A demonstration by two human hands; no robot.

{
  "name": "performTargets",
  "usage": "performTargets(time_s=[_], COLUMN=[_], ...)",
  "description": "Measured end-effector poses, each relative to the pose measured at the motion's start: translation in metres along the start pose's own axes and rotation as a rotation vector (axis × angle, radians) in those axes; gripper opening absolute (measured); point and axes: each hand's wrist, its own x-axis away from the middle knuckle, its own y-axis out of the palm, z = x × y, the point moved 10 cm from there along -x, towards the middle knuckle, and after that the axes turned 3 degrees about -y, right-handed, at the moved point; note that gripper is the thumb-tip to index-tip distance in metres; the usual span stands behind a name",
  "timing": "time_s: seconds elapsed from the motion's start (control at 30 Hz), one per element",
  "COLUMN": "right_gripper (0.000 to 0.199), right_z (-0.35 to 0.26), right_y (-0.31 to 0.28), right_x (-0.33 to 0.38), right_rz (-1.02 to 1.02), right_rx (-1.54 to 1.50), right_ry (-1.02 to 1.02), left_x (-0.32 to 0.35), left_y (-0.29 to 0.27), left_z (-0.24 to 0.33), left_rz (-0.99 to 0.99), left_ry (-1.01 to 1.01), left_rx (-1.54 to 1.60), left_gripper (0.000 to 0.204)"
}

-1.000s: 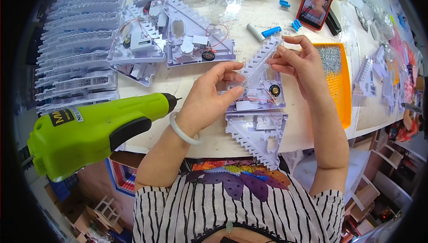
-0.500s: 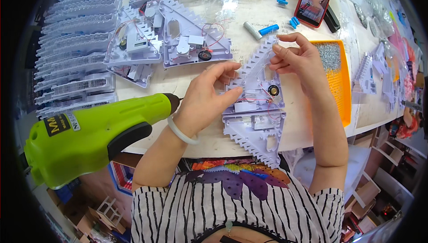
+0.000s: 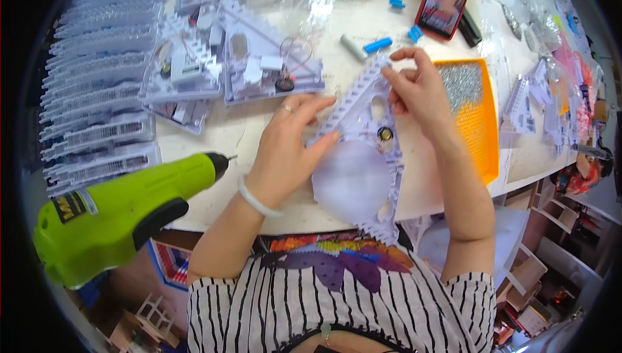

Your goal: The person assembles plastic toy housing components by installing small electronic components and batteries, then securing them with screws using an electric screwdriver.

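A pale lilac plastic housing half (image 3: pixel 363 103) with a toothed edge lies opened in front of me, with a small round black part (image 3: pixel 385 134) and wiring inside. My left hand (image 3: pixel 285 142), wearing a pale bangle, is at its left edge. The thumb rests by the teeth, the fingers spread apart from it. At the far tip my right hand (image 3: pixel 418 90) has thumb and fingers drawn together; what they hold, if anything, is too small to see. A second lilac half (image 3: pixel 382 226) adjoins the near end, largely hidden by a round blurred patch.
A green electric screwdriver (image 3: pixel 129 210) hangs at left, bit toward the hands. Stacked lilac housings (image 3: pixel 103 94) and wired halves (image 3: pixel 265 61) fill the far left. Right stands an orange tray (image 3: pixel 479 132) with small metal screws. Blue cylinders (image 3: pixel 378 45) and a propped phone (image 3: pixel 446 0) are beyond.
The whole view has shifted a little, the bench things appearing farther left. The screwdriver hangs farther from my left hand. Both hands stay by the housing, with little change in their pose.
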Motion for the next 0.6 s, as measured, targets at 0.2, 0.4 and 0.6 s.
performTargets(time_s=[0.2,0.4,0.6], right_gripper=[0.02,0.027,0.024], right_z=[-0.065,-0.071,-0.057], right_y=[0.011,0.047,0.043], right_x=[0.039,0.091,0.1], right_rz=[0.074,-0.242,-0.157], right_rx=[0.482,0.631,0.721], right_ry=[-0.555,-0.645,-0.658], left_x=[0.001,0.006,0.007], left_y=[0.005,0.002,0.003], left_z=[-0.006,-0.001,-0.001], left_rz=[-0.01,0.044,0.033], left_ry=[-0.01,0.061,0.053], left_rx=[0.014,-0.031,0.03], left_gripper=[0.042,0.037,0.028])
